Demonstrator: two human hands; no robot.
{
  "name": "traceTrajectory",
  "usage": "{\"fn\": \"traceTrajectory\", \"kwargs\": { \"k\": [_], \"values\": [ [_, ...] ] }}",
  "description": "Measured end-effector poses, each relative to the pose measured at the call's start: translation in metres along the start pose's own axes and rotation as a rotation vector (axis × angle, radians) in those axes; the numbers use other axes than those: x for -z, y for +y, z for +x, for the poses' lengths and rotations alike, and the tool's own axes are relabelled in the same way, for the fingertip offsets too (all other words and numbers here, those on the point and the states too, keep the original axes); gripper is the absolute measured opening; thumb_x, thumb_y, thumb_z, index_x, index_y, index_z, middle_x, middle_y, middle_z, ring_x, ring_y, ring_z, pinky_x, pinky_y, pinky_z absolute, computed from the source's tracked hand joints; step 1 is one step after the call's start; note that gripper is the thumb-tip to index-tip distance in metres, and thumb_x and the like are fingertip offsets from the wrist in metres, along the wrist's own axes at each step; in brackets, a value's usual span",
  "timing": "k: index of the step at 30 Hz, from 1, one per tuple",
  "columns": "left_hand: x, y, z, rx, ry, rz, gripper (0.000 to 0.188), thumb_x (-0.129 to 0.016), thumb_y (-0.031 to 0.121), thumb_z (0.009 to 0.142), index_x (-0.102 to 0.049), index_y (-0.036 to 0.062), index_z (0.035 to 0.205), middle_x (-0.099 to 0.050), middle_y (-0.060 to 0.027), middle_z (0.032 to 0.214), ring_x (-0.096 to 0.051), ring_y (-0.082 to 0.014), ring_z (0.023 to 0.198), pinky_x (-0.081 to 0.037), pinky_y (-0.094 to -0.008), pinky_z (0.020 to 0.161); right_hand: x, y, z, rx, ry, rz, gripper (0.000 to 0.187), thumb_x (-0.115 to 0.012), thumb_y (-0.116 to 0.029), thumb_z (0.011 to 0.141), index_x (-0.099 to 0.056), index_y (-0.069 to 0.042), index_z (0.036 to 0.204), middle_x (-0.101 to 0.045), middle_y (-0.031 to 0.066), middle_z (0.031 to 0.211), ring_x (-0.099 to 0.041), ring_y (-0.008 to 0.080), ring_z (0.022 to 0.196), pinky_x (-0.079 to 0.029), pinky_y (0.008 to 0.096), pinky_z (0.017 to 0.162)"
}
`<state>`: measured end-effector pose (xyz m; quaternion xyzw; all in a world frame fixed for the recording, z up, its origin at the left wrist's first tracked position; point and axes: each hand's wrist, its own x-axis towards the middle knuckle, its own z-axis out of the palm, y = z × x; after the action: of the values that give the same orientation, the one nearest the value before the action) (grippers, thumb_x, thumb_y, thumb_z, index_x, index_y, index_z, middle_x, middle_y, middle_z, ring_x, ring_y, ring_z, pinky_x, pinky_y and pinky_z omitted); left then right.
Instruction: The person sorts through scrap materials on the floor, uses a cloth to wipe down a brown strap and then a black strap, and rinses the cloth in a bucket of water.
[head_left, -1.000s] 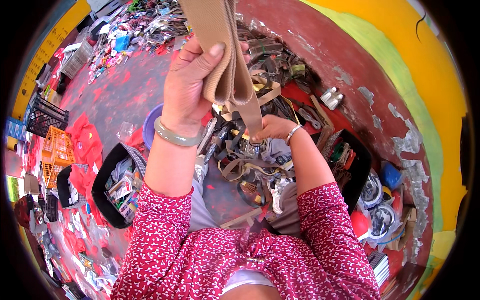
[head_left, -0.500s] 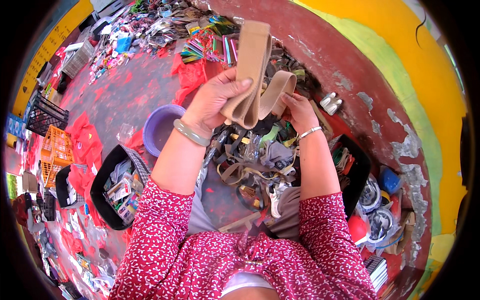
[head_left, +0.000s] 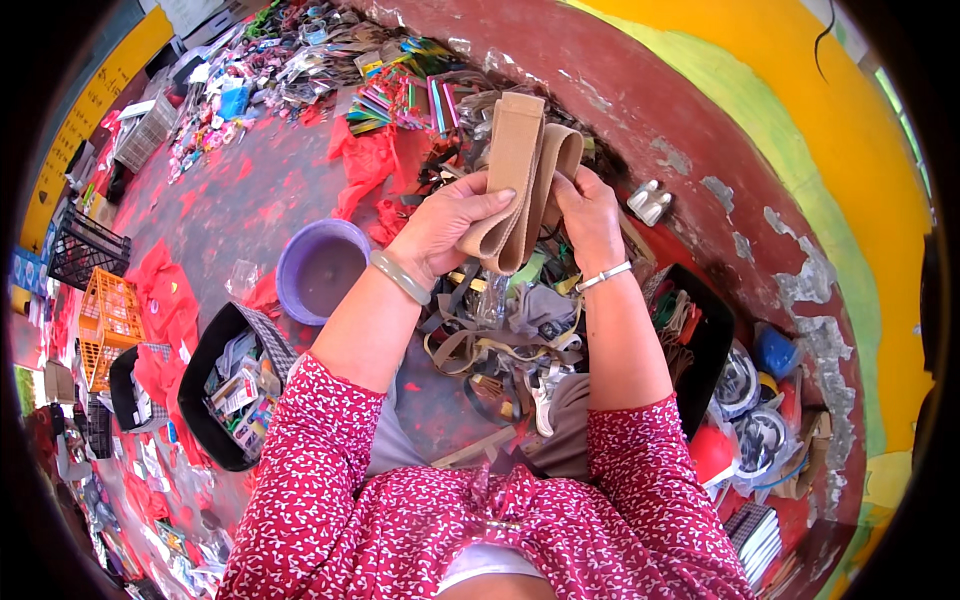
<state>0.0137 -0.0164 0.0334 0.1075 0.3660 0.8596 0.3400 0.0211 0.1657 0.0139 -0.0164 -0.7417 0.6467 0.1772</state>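
A wide tan webbing strap (head_left: 512, 165), folded in several layers, is held up between my two hands. My left hand (head_left: 447, 225) pinches the folds from the left, thumb lying along the front. At the right, the fingers of my right hand (head_left: 590, 215) grip another fold, which loops over beside the upright layers. Below the strap lies a pile of belts and straps (head_left: 500, 340) in grey, black and yellowish tones, with clear plastic among them. My hands and the strap hide the far part of that pile.
A purple basin (head_left: 322, 270) stands on the floor at left, near a black bin of small packages (head_left: 225, 385). Another black bin (head_left: 700, 350) is by my right forearm. An orange crate (head_left: 108, 325) stands far left. A peeling red wall (head_left: 700, 150) runs along the right.
My right hand has brought its loop of strap up and closer against the folds in my left hand. The folded strap sits slightly lower and more compact in view.
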Motion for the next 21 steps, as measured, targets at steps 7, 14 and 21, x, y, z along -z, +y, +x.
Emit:
{"fn": "traceTrajectory", "kwargs": {
  "k": [7,14,21],
  "values": [
    [-0.001,-0.008,0.002,-0.031,-0.001,-0.016,0.028,-0.057,0.006,0.086,-0.053,0.002,0.113,-0.062,-0.0088,0.103,-0.062,-0.018,0.092,-0.051,-0.0316,0.082,-0.004,-0.007,-0.003,-0.002,0.012,-0.11,0.025,-0.052,-0.021,0.09,-0.06,0.002,0.095,-0.065,0.0099,0.081,-0.056,0.0152,0.072,-0.044,0.03,0.067],
    [-0.001,-0.009,0.002,-0.1,0.02,-0.059,0.03,-0.056,0.006,0.086,-0.052,0.0031,0.116,-0.06,-0.0086,0.108,-0.06,-0.0184,0.096,-0.05,-0.0319,0.084,-0.007,-0.027,-0.016,-0.183,-0.118,0.281,0.03,-0.048,-0.021,0.093,-0.053,-0.001,0.115,-0.058,0.0048,0.106,-0.051,0.0111,0.094,-0.04,0.0231,0.082],
    [-0.007,-0.016,0.0,-0.124,-0.05,0.042,0.04,-0.055,0.005,0.087,-0.045,0.0054,0.126,-0.057,-0.0059,0.112,-0.057,-0.0161,0.102,-0.047,-0.0309,0.089,-0.01,-0.031,-0.017,-0.234,-0.037,0.423,0.028,-0.049,-0.022,0.093,-0.054,-0.003,0.112,-0.06,0.0033,0.101,-0.054,0.0108,0.091,-0.042,0.0245,0.079]
  ]
}}
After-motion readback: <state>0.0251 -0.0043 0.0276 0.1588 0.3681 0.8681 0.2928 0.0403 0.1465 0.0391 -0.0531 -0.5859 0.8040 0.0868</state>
